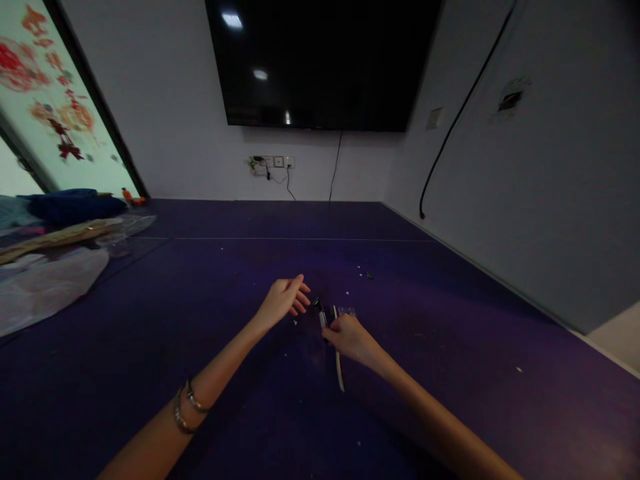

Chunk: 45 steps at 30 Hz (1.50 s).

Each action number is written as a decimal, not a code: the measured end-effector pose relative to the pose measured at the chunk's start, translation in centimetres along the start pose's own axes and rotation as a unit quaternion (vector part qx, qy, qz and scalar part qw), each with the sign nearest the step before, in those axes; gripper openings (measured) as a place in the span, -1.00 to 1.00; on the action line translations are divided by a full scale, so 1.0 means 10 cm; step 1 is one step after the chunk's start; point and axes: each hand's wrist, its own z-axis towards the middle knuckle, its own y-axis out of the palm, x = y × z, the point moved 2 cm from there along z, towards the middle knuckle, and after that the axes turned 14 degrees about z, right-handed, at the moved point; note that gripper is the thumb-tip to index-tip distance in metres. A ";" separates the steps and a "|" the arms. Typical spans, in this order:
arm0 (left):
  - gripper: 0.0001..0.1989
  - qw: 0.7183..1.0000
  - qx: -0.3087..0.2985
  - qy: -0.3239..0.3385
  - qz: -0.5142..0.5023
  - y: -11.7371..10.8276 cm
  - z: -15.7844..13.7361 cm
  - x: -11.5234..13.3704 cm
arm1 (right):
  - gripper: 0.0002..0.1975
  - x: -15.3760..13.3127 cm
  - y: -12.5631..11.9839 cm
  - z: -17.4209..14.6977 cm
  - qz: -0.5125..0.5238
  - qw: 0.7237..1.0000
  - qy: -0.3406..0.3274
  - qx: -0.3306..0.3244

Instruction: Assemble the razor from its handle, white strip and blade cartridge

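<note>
My right hand (347, 335) is closed on one end of a slim black and silver object (323, 319). Its dark upper end bends toward my left hand, but its kind is too small to make out. My left hand (287, 297) hovers just left of that end, fingers apart and holding nothing. A narrow pale strip (340, 373) lies on the dark purple surface (240, 400), passing under my right hand. Just beyond my right knuckles is a small clear plastic piece (349, 311).
Small white scraps and a dark bit (369, 275) lie farther out. At the left are clear plastic wrapping (60, 283) and folded blue cloth (75, 207). A black cable (463, 107) hangs along the right wall. A television (320, 60) is mounted above sockets (278, 162).
</note>
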 end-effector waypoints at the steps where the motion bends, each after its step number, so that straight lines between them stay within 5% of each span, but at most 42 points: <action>1: -0.59 1.000 0.006 -0.001 -0.005 -0.04 0.00 0.03 | -0.68 0.00 0.01 0.00 0.005 1.000 0.000 -0.004; 15: -0.58 1.000 0.011 0.008 -0.002 -0.07 -0.05 0.13 | -0.71 -0.10 0.01 -0.10 -0.087 0.996 -0.007 0.029; 27: -0.58 1.000 -0.015 0.007 0.000 -0.04 -0.06 0.13 | -0.85 -0.22 0.07 -0.04 -0.132 0.989 0.003 -0.062; 33: -0.58 1.000 -0.021 0.013 0.006 -0.03 -0.05 0.11 | -0.83 -0.21 0.05 -0.04 -0.120 0.991 -0.007 -0.056; 37: -0.61 1.000 -0.021 0.018 0.007 -0.05 -0.02 0.08 | -0.71 -0.02 -0.18 0.12 -0.094 0.995 0.003 -0.027; 41: -0.64 1.000 -0.010 -0.005 -0.006 -0.12 0.06 -0.03 | -0.79 0.42 -0.73 0.49 -0.078 0.990 0.016 0.120; 45: -0.66 0.999 0.001 -0.024 -0.037 -0.21 0.16 -0.18 | -0.69 0.91 -1.25 0.81 -0.097 0.982 0.015 0.163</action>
